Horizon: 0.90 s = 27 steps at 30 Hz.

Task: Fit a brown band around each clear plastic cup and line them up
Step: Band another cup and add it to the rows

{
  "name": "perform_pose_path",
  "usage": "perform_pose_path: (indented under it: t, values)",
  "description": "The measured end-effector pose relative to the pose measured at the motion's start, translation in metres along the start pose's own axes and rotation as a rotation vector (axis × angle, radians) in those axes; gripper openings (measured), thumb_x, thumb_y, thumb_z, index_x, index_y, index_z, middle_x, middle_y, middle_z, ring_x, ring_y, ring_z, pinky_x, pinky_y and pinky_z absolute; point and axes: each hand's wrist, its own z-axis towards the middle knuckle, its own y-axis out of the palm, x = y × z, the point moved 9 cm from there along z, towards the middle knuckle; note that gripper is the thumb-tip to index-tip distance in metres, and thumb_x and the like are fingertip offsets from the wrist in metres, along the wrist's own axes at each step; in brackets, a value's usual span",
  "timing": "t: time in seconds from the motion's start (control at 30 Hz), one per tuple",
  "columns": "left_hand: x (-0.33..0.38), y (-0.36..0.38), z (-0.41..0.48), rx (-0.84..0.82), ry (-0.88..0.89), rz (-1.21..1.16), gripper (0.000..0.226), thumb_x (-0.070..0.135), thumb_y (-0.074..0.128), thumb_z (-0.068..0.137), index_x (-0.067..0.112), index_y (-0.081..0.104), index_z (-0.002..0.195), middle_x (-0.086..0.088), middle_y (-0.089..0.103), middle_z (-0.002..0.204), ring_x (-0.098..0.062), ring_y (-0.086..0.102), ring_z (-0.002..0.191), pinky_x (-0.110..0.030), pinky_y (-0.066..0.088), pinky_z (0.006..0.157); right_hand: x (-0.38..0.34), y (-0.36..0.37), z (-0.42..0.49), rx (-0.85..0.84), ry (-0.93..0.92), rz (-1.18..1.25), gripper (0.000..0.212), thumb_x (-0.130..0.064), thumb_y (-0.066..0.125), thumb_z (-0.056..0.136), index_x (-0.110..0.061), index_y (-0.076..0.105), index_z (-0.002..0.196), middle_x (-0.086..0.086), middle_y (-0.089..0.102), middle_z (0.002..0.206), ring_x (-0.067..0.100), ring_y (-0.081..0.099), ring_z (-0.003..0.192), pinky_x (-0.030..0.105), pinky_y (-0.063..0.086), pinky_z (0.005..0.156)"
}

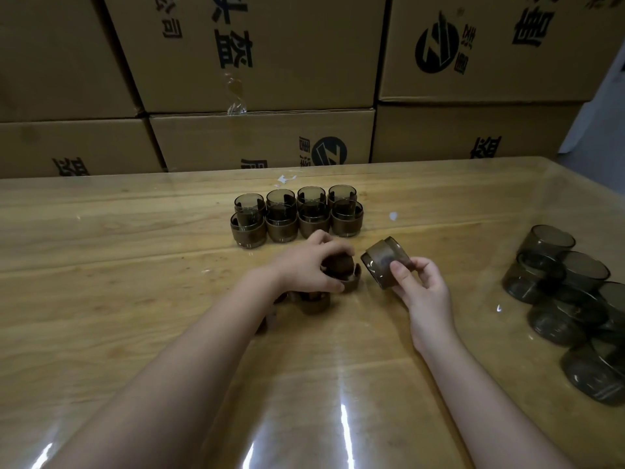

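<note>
The tabletop [135, 252] is pale yellow wood with darker grain streaks and white specks [393, 216]. Banded cups [297, 214] near its far edge are smoky and see-through, wrapped in dark brown bands [347, 225]. Bare cups [561, 292] by the right edge are plain smoky grey. Boxes [263, 62] behind are tan, with black print and a round black logo [437, 42].

Glossy wooden table [135, 231], stacked printed cardboard boxes [263, 62] behind

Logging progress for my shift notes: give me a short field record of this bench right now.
left hand: grips a brown band above the band pile
right hand: holds a tilted cup
banded cups: eight, two rows of four
bare cups: clustered at the right
backdrop: stacked cardboard boxes
</note>
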Motion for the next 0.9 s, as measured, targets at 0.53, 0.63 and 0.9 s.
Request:
perform_pose_path:
  t: [0.53, 0.63, 0.9]
  values:
    - [-0.057, -0.043, -0.089, 0.371, -0.146, -0.137, 0.062, 0.07, 0.028, 0.089, 0.034, 0.052, 0.134, 0.01, 0.056, 0.134, -0.01, 0.048, 0.125, -0.04, 0.039, 0.106, 0.0, 0.004, -0.004, -0.037, -0.01, 0.068, 0.009, -0.013, 0.066, 0.087, -0.019, 0.06, 0.087, -0.009, 0.071, 0.083, 0.004, 0.068, 0.081, 0.018, 0.054, 0.069]
    - [-0.083, -0.023, -0.102, 0.307, -0.205, -0.448, 0.054, 0.059, 0.033, 0.087, 0.032, 0.058, 0.126, 0.01, 0.055, 0.134, -0.009, 0.048, 0.127, -0.031, 0.036, 0.108, 0.001, 0.007, -0.006, -0.034, -0.006, 0.065, 0.009, -0.012, 0.065, 0.087, -0.018, 0.059, 0.086, -0.005, 0.069, 0.086, 0.005, 0.066, 0.081, 0.019, 0.055, 0.07]
    - [-0.057, 0.002, -0.089, 0.385, -0.175, -0.672, 0.034, 0.028, 0.034, 0.104, 0.018, 0.065, 0.114, 0.002, 0.055, 0.128, -0.005, 0.049, 0.12, -0.003, 0.031, 0.092, -0.004, 0.006, -0.01, -0.009, 0.013, 0.088, 0.005, -0.019, 0.063, 0.089, -0.018, 0.059, 0.091, -0.001, 0.07, 0.096, 0.01, 0.068, 0.09, 0.024, 0.055, 0.078]
